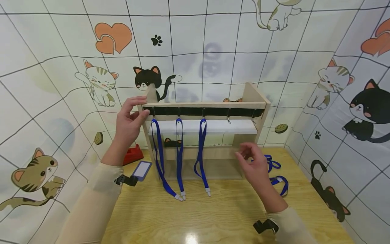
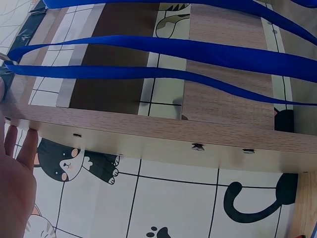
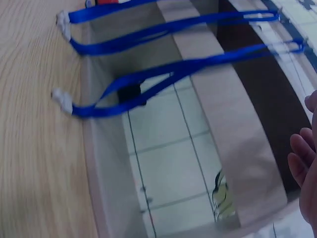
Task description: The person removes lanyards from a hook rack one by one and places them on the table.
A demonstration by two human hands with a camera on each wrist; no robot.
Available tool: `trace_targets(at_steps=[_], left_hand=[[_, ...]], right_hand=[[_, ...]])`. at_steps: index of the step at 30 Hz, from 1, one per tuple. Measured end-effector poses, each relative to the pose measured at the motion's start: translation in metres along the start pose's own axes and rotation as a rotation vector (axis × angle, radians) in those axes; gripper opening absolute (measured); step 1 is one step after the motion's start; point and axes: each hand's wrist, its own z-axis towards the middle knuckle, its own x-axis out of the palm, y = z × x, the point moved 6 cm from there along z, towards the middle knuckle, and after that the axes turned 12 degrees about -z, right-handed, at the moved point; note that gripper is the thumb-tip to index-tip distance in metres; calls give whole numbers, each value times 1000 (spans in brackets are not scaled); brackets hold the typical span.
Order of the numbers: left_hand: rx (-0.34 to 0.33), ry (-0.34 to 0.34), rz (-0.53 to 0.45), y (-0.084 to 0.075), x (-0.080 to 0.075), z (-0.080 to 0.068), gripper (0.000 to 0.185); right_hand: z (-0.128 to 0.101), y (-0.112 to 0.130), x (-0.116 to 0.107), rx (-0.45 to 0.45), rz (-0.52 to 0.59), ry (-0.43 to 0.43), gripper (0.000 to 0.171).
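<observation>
A small wooden rack [image 1: 201,104] stands on the table, with a black strip [image 1: 192,111] and several metal hooks along its upper front. Three blue lanyards with white end clips hang from it: a left one [image 1: 161,166], a middle one [image 1: 179,159] and a right one [image 1: 200,154]. At the rack's upper left corner, my left hand [image 1: 129,118] grips the side, thumb in front on the strip. My right hand [image 1: 253,162] is in the air before the rack's right side, fingers loosely bent and holding nothing. Two bare hooks, one here [image 1: 229,118], are above it.
More blue lanyards [image 1: 280,183] lie on the table right of the rack. On the left are a blue-framed card holder [image 1: 142,170] and a red object [image 1: 133,155]. Cat-patterned walls enclose the wooden table [image 1: 170,220] at the back and both sides.
</observation>
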Motion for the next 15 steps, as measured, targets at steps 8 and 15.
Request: trace_targets(at_steps=[8,15], left_hand=[[1,-1,-3,2,0,0,31],[-3,-8,-2,2,-1,0,31]], right_hand=[[17,41,31,-73,-11,-8,48],[30,72,62,-43,-25,16,56]])
